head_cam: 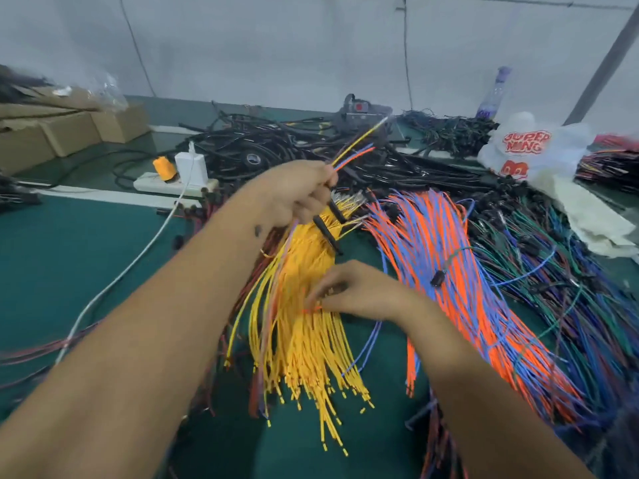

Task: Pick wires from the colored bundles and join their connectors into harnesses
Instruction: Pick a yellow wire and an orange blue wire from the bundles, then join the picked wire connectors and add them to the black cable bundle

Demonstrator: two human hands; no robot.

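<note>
My left hand (297, 191) is raised over the bench and grips a small group of picked wires (356, 146), yellow, blue and orange, whose ends stick up and to the right; black sleeved connectors (328, 229) hang below the fist. My right hand (349, 290) rests lower on the yellow wire bundle (311, 340), with its fingertips pinching a wire end among the yellow strands. To the right lies the orange and blue bundle (460, 281), and beyond it a green, blue and black bundle (567, 281).
Black harnesses (276, 140) are heaped at the back of the green bench (69, 243). A power strip (173, 183) with a white charger and its cable sits at left, near cardboard boxes (69, 129). A white plastic bag (532, 146) and bottle (494, 91) stand at right.
</note>
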